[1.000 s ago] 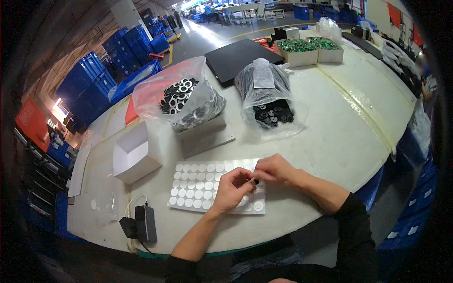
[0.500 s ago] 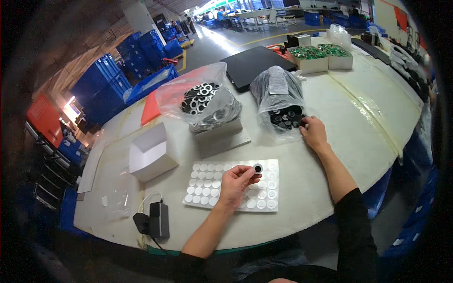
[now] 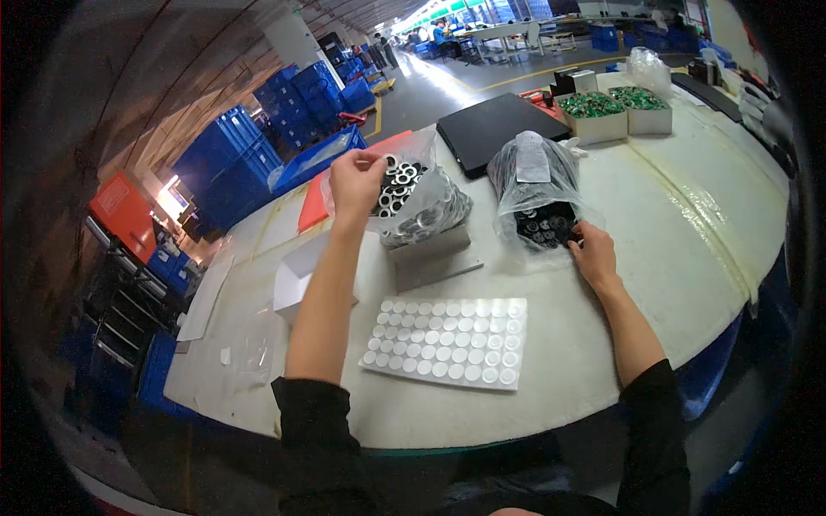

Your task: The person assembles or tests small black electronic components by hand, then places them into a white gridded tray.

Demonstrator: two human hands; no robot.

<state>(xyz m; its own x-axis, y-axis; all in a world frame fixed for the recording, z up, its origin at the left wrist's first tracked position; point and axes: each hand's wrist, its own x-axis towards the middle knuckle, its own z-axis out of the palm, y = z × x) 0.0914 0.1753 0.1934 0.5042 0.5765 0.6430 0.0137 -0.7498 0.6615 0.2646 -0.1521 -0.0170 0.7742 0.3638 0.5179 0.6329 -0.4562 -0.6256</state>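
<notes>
My left hand [image 3: 354, 182] is raised over a clear plastic bag [image 3: 443, 211] full of black-and-white rings. Its thumb and fingers are pinched, and a white-rimmed ring [image 3: 391, 162] with a dark middle shows at the fingertips. At the mouth of another clear bag [image 3: 508, 172], my right hand [image 3: 595, 255] has its fingers closed against the small black round pieces [image 3: 546, 225]. What those fingers pinch is too dark to make out. Between my forearms lies a white sheet [image 3: 439, 389] with rows of round white stickers [image 3: 443, 338].
Behind my left forearm stands an open white box [image 3: 297, 279]. A flat black case [image 3: 495, 129] lies behind the bags. Two white boxes [image 3: 598, 131] hold green pieces at the far right. Blue crates [image 3: 225, 155] are stacked beyond the table's left side.
My left hand has moved from above the sticker sheet to the bag of rings, up and to the left. My right hand stays at the bag of black pieces. The whole view has shifted.
</notes>
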